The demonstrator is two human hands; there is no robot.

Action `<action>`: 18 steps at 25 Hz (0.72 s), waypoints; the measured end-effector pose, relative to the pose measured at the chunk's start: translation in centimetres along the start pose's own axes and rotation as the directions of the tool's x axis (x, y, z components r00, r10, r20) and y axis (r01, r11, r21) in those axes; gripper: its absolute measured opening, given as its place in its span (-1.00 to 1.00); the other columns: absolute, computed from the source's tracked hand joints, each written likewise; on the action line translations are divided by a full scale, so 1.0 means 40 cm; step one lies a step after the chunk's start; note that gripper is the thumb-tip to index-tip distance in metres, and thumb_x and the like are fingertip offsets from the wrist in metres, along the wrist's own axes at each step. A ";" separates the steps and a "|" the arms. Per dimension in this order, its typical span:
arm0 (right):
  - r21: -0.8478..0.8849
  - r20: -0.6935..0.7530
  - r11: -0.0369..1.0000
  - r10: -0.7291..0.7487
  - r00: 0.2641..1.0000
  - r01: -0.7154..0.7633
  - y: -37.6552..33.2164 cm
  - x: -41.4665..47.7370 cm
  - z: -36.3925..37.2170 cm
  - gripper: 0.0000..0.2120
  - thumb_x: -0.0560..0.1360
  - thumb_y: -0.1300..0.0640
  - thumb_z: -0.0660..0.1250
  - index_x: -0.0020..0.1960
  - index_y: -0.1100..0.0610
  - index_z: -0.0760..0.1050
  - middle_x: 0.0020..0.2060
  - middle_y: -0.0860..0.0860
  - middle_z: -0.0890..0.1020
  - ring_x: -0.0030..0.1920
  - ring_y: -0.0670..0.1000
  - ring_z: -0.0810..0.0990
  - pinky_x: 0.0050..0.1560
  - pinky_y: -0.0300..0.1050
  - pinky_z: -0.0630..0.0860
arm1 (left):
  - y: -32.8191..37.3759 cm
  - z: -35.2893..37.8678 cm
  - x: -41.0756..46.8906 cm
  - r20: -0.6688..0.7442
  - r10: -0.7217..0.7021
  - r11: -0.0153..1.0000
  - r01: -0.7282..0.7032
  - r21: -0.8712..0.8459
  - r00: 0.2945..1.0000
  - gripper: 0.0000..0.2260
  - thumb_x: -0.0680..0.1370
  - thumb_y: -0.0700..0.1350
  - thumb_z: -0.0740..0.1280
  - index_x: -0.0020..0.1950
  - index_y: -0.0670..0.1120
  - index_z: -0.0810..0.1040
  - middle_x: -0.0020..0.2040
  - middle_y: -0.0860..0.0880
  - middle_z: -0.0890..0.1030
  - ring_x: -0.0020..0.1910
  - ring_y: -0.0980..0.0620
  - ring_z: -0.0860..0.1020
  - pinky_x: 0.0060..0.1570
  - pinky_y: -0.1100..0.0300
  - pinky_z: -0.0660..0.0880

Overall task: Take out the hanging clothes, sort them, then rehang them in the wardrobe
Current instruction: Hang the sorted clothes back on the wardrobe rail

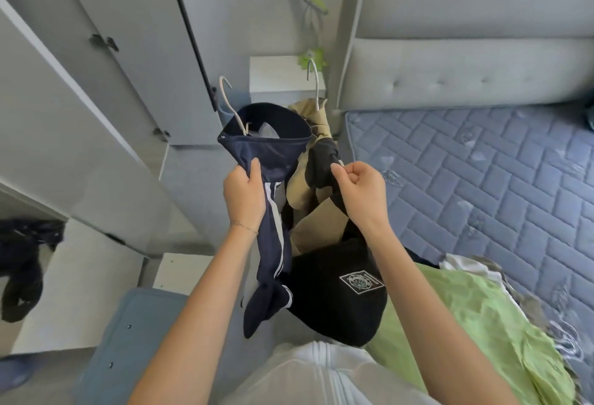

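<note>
**Two hands among clothes held up between wardrobe and bed**

At the far left a dark garment [22, 260] hangs beside the grey wardrobe doors [96, 89], one of which stands open. Near the bottom edge, left of the person's arms, sits a blue-grey box [128, 324].

In the middle, the left hand [244, 192] grips the navy trousers [273, 154] just below the waistband, with the fingers wrapped round the bunched cloth and the thumb laid over the front. The trousers have white side stripes and hang down in front of the person. The waistband gapes open at the top, and the hook of a white hanger [229, 96] rises out of it.

Just to the right is a beige garment [308, 186], with the hook of a second hanger [316, 83] standing above it. The right hand [360, 189] is curled, its thumb and forefinger pinching a fold of a black garment [337, 292]. This garment bears a white printed patch and hangs low against the person's front.

Further right a green cloth [466, 308] lies on the edge of a blue quilted mattress [482, 163]. A grey padded headboard [466, 77] stands behind the mattress.
</note>
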State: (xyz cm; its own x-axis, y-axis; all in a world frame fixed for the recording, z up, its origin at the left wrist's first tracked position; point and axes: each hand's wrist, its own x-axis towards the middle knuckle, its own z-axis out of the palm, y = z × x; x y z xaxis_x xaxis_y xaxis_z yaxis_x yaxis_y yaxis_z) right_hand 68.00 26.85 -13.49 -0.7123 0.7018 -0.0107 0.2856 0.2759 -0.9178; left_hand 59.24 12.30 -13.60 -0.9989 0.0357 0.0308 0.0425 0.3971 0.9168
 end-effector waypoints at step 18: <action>0.025 0.572 0.959 -0.244 0.783 0.281 -0.238 0.833 0.549 -0.68 0.54 0.00 0.34 -0.25 0.21 0.47 -0.47 -0.04 0.44 -0.38 -0.07 0.44 -0.25 -0.22 0.44 | -0.011 0.071 0.802 -0.522 -0.226 0.969 0.245 -0.034 0.823 -0.57 0.66 -0.10 0.18 -0.40 -0.08 0.17 -0.42 -0.03 0.22 -0.42 0.09 0.22 -0.47 0.38 0.24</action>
State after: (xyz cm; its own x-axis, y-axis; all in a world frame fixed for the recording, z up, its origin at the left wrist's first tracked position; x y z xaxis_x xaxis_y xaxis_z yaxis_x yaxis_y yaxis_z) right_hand 27.49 33.19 -13.83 -0.9942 0.1071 -0.0113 0.0581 0.4453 -0.8935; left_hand 27.23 15.88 -14.16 -0.8421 -0.5388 0.0256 -0.2043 0.3625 0.9093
